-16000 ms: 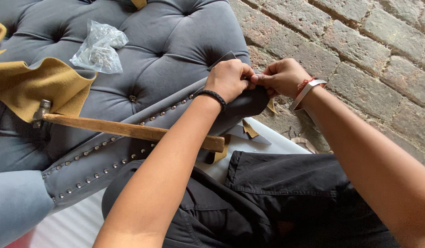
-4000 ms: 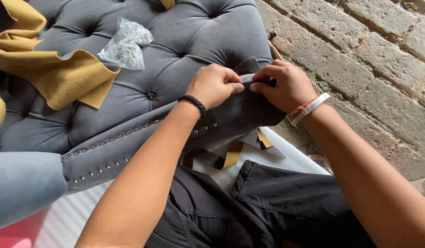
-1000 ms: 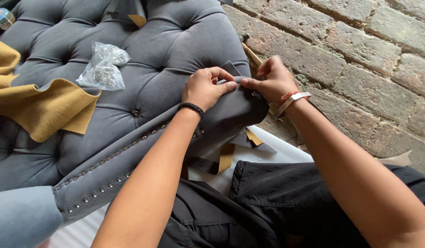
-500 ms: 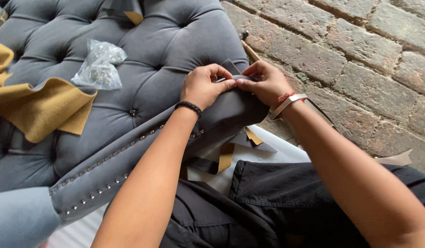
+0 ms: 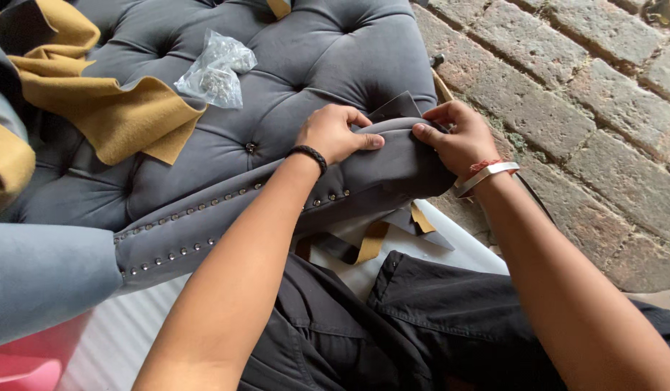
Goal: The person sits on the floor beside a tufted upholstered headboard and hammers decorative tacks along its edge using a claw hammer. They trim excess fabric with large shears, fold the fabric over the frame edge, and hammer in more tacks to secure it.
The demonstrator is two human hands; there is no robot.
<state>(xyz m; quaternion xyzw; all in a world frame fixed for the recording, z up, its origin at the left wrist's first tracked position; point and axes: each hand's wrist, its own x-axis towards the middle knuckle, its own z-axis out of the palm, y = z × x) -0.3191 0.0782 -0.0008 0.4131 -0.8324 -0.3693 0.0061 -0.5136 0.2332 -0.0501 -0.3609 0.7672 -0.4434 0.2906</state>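
Nearest me, dark trousers (image 5: 393, 326). My left hand (image 5: 333, 134) presses, fingers curled, on the grey studded arm (image 5: 277, 199) of the tufted sofa (image 5: 313, 65). My right hand (image 5: 456, 137) pinches the grey fabric (image 5: 400, 108) at the arm's end. Beyond: mustard cloth (image 5: 110, 119), clear bag (image 5: 215, 69), brick floor (image 5: 566, 94).
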